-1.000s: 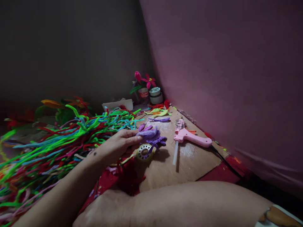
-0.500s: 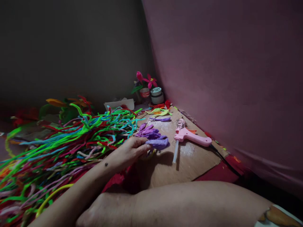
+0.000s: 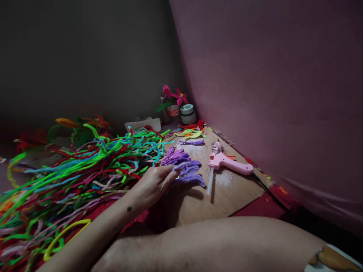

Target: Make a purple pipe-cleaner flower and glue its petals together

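My left hand (image 3: 157,183) reaches in from the lower left, thumb and fingers closed on a purple pipe-cleaner petal (image 3: 185,166). Touching or close beside it lies another looped purple petal (image 3: 190,180), its tip pointing right. Just behind my fingers, a bunch of darker purple petals (image 3: 174,156) rests on the wooden board (image 3: 221,204). The fingertips are partly hidden by the hand itself. To the right, a pink glue gun (image 3: 231,165) lies on its side with a clear glue stick (image 3: 210,181) protruding. My right hand is out of view.
A large heap of colourful pipe cleaners (image 3: 113,155) covers the left. Green petals (image 3: 191,134) and a purple piece (image 3: 193,142) lie farther back. Pink flowers (image 3: 180,97) and a lidded jar (image 3: 187,114) stand in the corner. A bare leg (image 3: 227,241) crosses the front; a pink wall rises right.
My left hand has shifted slightly left and down. The purple petals it held bunched together are now spread apart, one lying lower and nearer me.
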`<action>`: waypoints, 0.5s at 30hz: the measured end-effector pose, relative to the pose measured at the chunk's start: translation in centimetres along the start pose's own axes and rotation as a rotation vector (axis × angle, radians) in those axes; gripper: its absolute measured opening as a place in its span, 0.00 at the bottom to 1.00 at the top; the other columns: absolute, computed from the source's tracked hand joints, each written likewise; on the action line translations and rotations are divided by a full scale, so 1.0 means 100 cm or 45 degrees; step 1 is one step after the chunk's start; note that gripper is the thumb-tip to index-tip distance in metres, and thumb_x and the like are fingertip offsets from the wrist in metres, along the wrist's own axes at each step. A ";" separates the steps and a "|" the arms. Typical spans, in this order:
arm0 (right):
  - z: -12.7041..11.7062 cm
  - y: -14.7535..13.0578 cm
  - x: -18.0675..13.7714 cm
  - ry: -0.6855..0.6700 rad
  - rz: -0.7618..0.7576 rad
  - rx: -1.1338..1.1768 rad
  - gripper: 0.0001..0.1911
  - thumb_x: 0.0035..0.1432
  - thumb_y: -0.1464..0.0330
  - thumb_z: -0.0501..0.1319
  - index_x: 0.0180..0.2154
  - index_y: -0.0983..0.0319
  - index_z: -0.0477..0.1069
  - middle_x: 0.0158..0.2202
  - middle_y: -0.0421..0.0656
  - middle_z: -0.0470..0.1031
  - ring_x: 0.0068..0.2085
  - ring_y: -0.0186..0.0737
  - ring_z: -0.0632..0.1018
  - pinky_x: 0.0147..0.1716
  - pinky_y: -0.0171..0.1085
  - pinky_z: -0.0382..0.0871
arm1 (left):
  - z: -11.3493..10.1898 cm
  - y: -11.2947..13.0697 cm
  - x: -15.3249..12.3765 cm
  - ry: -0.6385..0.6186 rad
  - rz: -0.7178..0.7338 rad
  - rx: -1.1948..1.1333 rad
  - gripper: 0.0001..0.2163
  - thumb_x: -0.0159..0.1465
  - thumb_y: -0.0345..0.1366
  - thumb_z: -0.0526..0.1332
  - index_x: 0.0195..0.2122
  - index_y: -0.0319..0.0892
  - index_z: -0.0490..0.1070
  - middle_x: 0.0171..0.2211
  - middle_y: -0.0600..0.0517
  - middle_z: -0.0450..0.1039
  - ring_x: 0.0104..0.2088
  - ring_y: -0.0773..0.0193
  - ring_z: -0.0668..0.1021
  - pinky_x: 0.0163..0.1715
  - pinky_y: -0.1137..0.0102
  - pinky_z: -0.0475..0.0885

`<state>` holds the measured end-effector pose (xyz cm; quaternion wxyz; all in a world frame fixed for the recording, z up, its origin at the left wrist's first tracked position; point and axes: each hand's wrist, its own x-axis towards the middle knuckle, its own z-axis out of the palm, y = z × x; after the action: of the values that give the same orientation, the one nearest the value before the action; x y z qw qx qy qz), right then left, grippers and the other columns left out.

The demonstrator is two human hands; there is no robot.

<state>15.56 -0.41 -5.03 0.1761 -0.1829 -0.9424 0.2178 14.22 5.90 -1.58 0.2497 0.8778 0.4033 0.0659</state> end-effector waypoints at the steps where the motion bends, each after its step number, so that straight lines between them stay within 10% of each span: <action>1: -0.003 -0.001 0.000 -0.042 0.020 0.010 0.12 0.56 0.71 0.52 0.30 0.68 0.72 0.35 0.45 0.77 0.36 0.39 0.76 0.33 0.31 0.67 | -0.004 0.002 0.000 0.051 0.012 0.030 0.19 0.62 0.46 0.45 0.28 0.39 0.68 0.21 0.56 0.63 0.22 0.70 0.64 0.22 0.76 0.58; 8: -0.011 -0.003 0.000 -0.198 0.161 0.032 0.15 0.57 0.67 0.51 0.39 0.66 0.72 0.38 0.44 0.77 0.36 0.39 0.77 0.24 0.32 0.66 | -0.028 0.011 0.049 0.496 0.123 0.515 0.18 0.62 0.44 0.46 0.26 0.40 0.69 0.21 0.52 0.67 0.23 0.67 0.66 0.24 0.73 0.57; 15: 0.003 0.002 -0.001 -0.064 0.243 -0.040 0.16 0.57 0.62 0.48 0.37 0.59 0.72 0.38 0.39 0.77 0.35 0.41 0.76 0.17 0.36 0.62 | -0.005 -0.023 0.140 0.227 0.032 0.672 0.13 0.59 0.41 0.50 0.33 0.43 0.71 0.29 0.48 0.74 0.29 0.60 0.74 0.28 0.71 0.62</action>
<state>15.60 -0.36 -5.42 0.1279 -0.2691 -0.9281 0.2232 21.87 17.74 -3.47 -0.0250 0.9082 0.4161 0.0385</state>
